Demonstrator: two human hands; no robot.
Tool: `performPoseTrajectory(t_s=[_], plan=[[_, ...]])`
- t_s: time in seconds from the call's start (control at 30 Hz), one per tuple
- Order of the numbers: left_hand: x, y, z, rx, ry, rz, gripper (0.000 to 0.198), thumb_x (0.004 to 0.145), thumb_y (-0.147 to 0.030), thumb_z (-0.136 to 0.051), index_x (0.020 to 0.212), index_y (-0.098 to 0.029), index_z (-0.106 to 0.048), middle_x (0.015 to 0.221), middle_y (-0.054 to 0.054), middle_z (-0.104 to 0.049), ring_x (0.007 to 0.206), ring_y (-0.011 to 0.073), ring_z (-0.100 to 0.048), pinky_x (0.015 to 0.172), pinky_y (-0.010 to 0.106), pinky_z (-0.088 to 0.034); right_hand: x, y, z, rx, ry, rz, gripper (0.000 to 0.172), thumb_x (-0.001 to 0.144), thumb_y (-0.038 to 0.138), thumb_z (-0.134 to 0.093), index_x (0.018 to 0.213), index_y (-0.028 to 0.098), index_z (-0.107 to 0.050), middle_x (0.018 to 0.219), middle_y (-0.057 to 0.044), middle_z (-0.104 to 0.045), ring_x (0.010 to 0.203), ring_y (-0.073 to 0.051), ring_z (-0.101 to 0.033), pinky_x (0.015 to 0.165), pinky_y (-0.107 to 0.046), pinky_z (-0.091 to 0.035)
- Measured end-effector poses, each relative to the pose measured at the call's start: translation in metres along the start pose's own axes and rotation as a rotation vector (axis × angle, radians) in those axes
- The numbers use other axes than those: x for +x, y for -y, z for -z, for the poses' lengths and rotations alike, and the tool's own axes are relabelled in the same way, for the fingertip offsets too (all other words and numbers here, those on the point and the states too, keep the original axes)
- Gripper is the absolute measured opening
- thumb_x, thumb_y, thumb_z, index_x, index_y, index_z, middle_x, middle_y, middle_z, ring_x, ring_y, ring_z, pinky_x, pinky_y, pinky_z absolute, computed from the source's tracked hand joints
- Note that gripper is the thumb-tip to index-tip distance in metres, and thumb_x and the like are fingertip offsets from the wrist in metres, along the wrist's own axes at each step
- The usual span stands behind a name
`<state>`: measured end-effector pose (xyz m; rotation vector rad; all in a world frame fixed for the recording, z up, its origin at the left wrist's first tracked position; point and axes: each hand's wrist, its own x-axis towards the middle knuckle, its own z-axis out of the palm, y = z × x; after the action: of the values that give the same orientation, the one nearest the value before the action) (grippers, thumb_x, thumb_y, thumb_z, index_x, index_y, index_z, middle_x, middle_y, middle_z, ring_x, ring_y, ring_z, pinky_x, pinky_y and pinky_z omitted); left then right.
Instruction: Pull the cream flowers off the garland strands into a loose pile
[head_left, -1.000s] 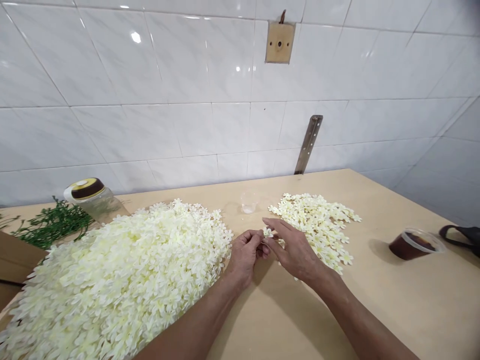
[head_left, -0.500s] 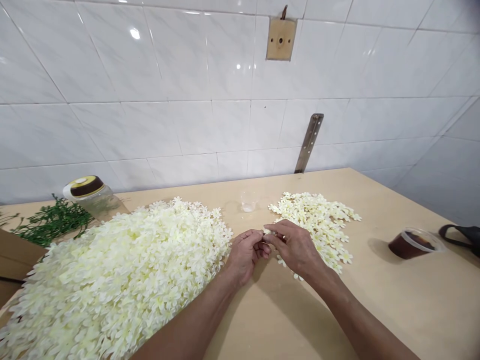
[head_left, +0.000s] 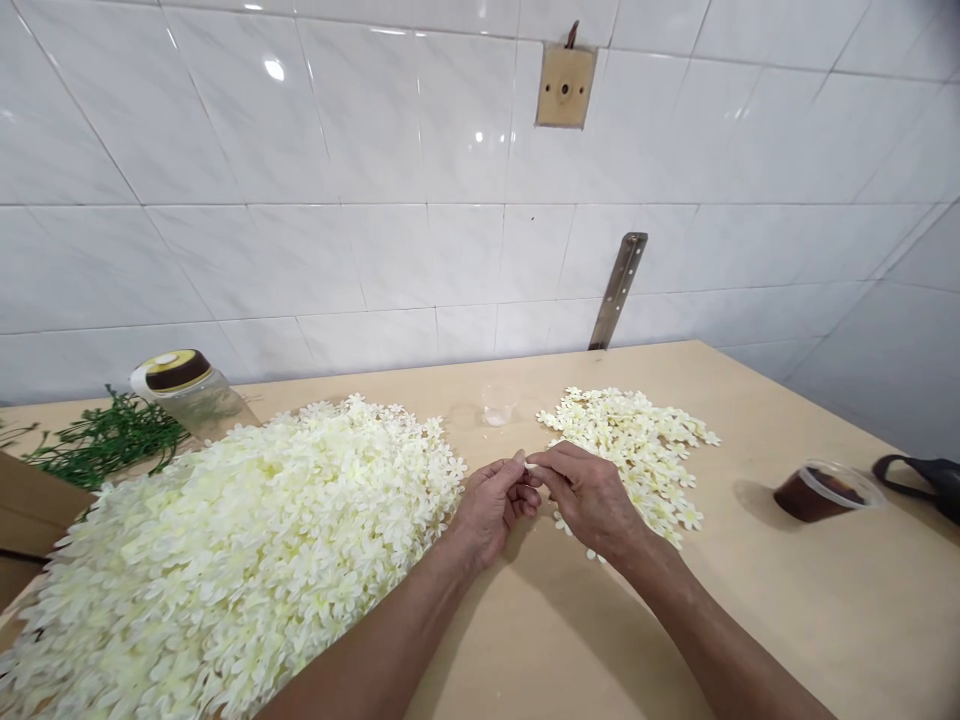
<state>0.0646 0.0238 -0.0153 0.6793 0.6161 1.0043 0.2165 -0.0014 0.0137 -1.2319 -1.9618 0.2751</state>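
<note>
Big heap of white flowers (head_left: pixel 247 560) lay just left of the grip; left hand (head_left: pixel 491 508), thumb uppermost, fingers curled, pinched a small white piece (head_left: pixel 530 465), probably one flower. Its petals, showing a second earlier, had almost vanished between the fingertips, suggesting finer handling. Right hand (head_left: pixel 591 495) angled in palm-down, pinching it too, a flatter flower spread (head_left: pixel 626 425) just beyond on the desk (head_left: pixel 750 610).
</note>
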Motion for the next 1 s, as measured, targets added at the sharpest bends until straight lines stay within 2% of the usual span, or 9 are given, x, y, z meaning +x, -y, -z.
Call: performPoseTrajectory(t_s=[0.13, 0.23, 0.4, 0.5, 0.6, 0.7, 0.8, 0.87, 1.0], plan=[[0.0009, -0.0011, 0.0025, -0.011, -0.009, -0.003, 0.028, 0.072, -0.035, -0.078, 0.08, -0.012, -0.066, 0.075, 0.004, -0.065, 0.053, 0.0074, -0.055, 0.048, 0.02, -0.038, 0.0005, -0.0025, -0.0016, 0.005, -0.036, -0.005, 0.026, 0.095, 0.021, -0.047, 0.112, 0.023, -0.068, 0.1, -0.006, -0.07, 0.087, -0.018, -0.066, 0.078, -0.03, -0.051], [0.0014, -0.0006, 0.0026, 0.0, -0.008, -0.013, 0.026, 0.072, -0.033, -0.078, 0.081, -0.011, -0.067, 0.074, 0.004, -0.066, 0.052, 0.0068, -0.054, 0.047, 0.019, -0.037, -0.0002, -0.0014, -0.0017, -0.011, -0.036, -0.036, 0.028, 0.093, 0.021, -0.05, 0.116, 0.021, -0.066, 0.104, -0.006, -0.072, 0.091, -0.018, -0.067, 0.081, -0.03, -0.052], [0.0027, 0.0045, 0.0035, 0.003, -0.004, -0.044, 0.024, 0.07, -0.029, -0.08, 0.081, -0.011, -0.067, 0.062, 0.002, -0.061, 0.053, 0.0077, -0.054, 0.051, 0.019, -0.039, -0.0002, 0.0014, 0.0005, 0.009, 0.046, -0.062, 0.026, 0.091, 0.025, -0.056, 0.113, 0.025, -0.069, 0.097, -0.002, -0.075, 0.078, -0.016, -0.068, 0.069, -0.025, -0.052], [0.0026, 0.0058, 0.0042, 0.022, 0.002, -0.027, 0.024, 0.073, -0.031, -0.077, 0.079, -0.01, -0.068, 0.059, 0.002, -0.061, 0.052, 0.0082, -0.053, 0.051, 0.019, -0.039, 0.0001, 0.0013, 0.0017, -0.013, 0.018, -0.103, 0.021, 0.089, 0.024, -0.059, 0.105, 0.025, -0.072, 0.093, -0.001, -0.076, 0.076, -0.016, -0.068, 0.072, -0.025, -0.051], [0.0012, 0.0042, 0.0029, 0.036, -0.007, -0.005, 0.025, 0.075, -0.033, -0.074, 0.077, -0.009, -0.067, 0.064, 0.005, -0.063, 0.053, 0.0089, -0.054, 0.051, 0.02, -0.039, -0.0005, -0.0005, 0.0022, -0.066, -0.015, -0.114, 0.019, 0.093, 0.027, -0.054, 0.095, 0.024, -0.072, 0.086, -0.002, -0.075, 0.075, -0.017, -0.067, 0.069, -0.026, -0.049], [-0.0008, 0.0013, -0.0003, 0.021, -0.033, -0.001, 0.025, 0.074, -0.033, -0.075, 0.077, -0.01, -0.067, 0.076, 0.007, -0.067, 0.055, 0.0089, -0.056, 0.052, 0.021, -0.04, -0.0017, -0.0023, 0.0017, -0.15, -0.041, -0.106, 0.024, 0.095, 0.034, -0.05, 0.088, 0.021, -0.069, 0.074, -0.003, -0.07, 0.065, -0.016, -0.062, 0.062, -0.025, -0.045], [-0.0025, -0.0009, -0.0034, 0.003, -0.027, 0.015, 0.03, 0.073, -0.038, -0.077, 0.077, -0.011, -0.066, 0.077, 0.006, -0.067, 0.055, 0.0092, -0.057, 0.051, 0.022, -0.04, -0.0018, -0.0008, 0.0003, -0.214, -0.048, -0.103, 0.029, 0.096, 0.036, -0.047, 0.08, 0.02, -0.064, 0.065, -0.001, -0.064, 0.055, -0.014, -0.055, 0.055, -0.024, -0.04], [-0.003, -0.0014, -0.0043, 0.004, -0.007, 0.024, 0.033, 0.073, -0.042, -0.076, 0.076, -0.01, -0.065, 0.073, 0.006, -0.065, 0.054, 0.0096, -0.056, 0.05, 0.022, -0.04, -0.0014, 0.0018, -0.0007, -0.191, -0.014, -0.074, 0.031, 0.098, 0.034, -0.043, 0.08, 0.02, -0.063, 0.065, -0.001, -0.063, 0.055, -0.014, -0.054, 0.055, -0.024, -0.04], [-0.0026, -0.0012, -0.0028, 0.009, -0.003, 0.006, 0.037, 0.074, -0.045, -0.076, 0.077, -0.01, -0.064, 0.072, 0.007, -0.066, 0.053, 0.0091, -0.056, 0.051, 0.022, -0.04, -0.0011, 0.0037, -0.0016, -0.086, 0.071, 0.001, 0.032, 0.099, 0.025, -0.037, 0.09, 0.022, -0.067, 0.076, -0.003, -0.068, 0.067, -0.015, -0.062, 0.065, -0.025, -0.046]])
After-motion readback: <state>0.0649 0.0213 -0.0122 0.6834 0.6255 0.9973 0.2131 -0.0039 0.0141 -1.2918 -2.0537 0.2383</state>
